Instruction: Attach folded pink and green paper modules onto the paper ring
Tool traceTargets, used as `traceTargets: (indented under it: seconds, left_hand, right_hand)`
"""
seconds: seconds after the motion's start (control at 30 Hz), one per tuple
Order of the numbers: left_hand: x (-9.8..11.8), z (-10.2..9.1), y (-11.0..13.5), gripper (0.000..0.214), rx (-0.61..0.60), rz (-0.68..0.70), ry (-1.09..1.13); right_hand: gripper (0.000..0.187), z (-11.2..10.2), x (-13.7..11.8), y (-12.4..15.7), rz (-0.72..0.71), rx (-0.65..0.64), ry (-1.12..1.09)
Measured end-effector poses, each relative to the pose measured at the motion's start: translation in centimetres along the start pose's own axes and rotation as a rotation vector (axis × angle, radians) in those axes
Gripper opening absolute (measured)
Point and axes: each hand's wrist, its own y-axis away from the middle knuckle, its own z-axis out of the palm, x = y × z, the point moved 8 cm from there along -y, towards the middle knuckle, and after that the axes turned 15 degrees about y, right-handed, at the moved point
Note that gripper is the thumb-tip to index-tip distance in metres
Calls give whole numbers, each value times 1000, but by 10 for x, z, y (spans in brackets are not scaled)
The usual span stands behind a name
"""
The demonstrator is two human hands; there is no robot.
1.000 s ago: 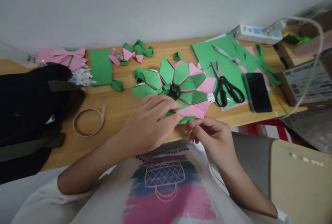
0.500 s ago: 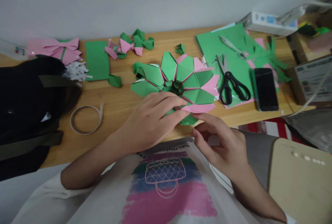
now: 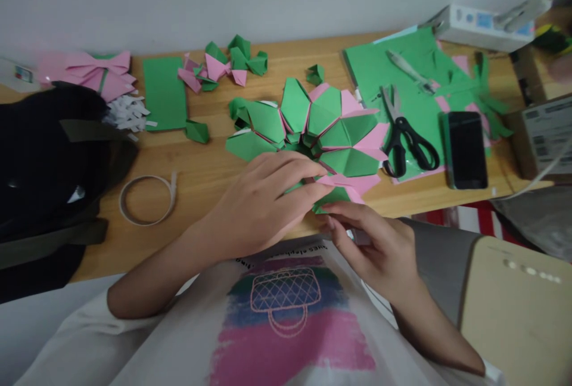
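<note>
one paper ring [image 3: 328, 117] looked light, crushable, best pinched by folds under the left hand [image 3: 266, 207], loosely curled, the right hand [image 3: 378, 243] fingertips barely parted, both grips unclear tbh

A white shirt [image 3: 179, 344] with short sleeves [image 3: 87, 323] is worn. Below the fingers [image 3: 357, 214], dark lettering [image 3: 305, 250] is printed, then a pink-outlined handbag [image 3: 286, 289] is drawn across purple, green, blue and pink bands [image 3: 330, 344].

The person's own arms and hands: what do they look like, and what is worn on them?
The left hand and right hand are ungloved, with no ring or bracelet showing. Short white fabric sleeves leave both forearms bare.
</note>
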Motion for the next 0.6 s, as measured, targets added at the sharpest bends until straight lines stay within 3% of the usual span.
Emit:
traceTargets:
  seconds: [0.37, 0.6]
  left_hand:
    - [4, 0, 3, 17, 67, 125, -54]
    - [6, 2, 0, 14, 68, 130, -50]
  right_hand:
    - [22, 3, 5, -2, 33, -29, -176]
    - [19, 19, 19, 5, 349, -69, -486]
